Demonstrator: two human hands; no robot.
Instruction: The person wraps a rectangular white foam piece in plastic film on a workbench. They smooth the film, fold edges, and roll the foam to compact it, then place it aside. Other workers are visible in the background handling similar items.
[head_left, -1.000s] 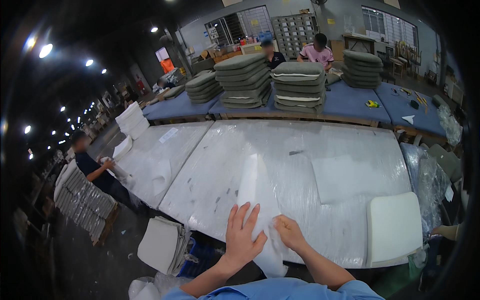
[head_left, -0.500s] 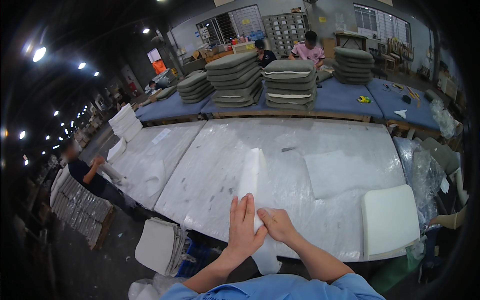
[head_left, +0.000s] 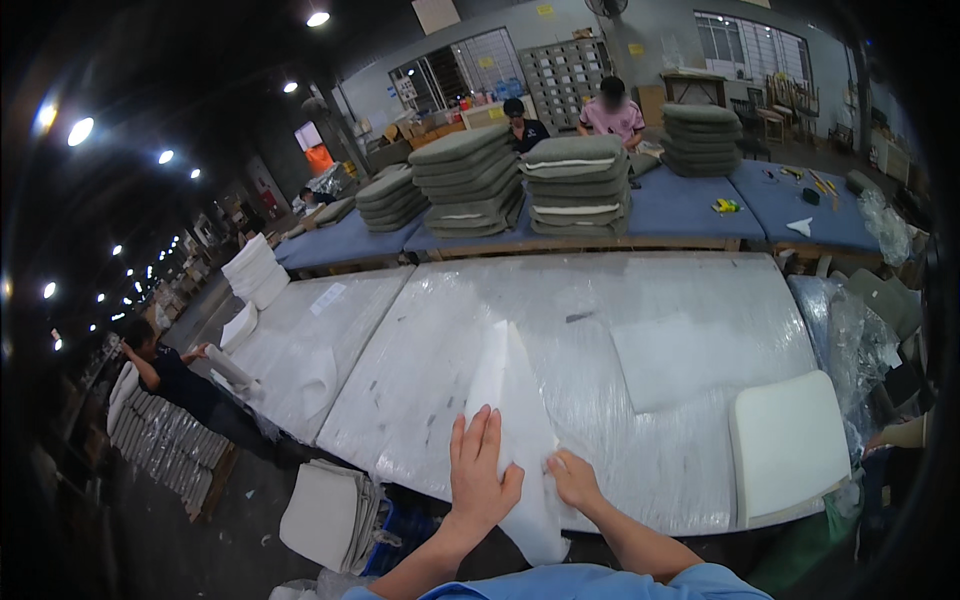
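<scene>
The fingers (head_left: 476, 440) of the left hand (head_left: 482, 495) lie extended, unclenched, pressed over a white sheet (head_left: 515, 385). Those of the right hand (head_left: 578, 482) are curled, pinching the sheet's edge just beside the left thumb. The sheet lies lengthwise on the plastic-covered tabletop (head_left: 420, 400), narrowing toward its far end, its near end hanging over the front edge. To the right, a thick white pad (head_left: 790, 448) rests near the tabletop's corner; at lower left, a stack of pale pads (head_left: 325, 515) stands beside a blue crate (head_left: 400, 535). Farther off, grey-green cushions (head_left: 576, 185) are piled on a blue surface (head_left: 690, 205), with a person in pink (head_left: 615, 120) behind. At far left stands a dark-clothed co-worker (head_left: 195, 388).
</scene>
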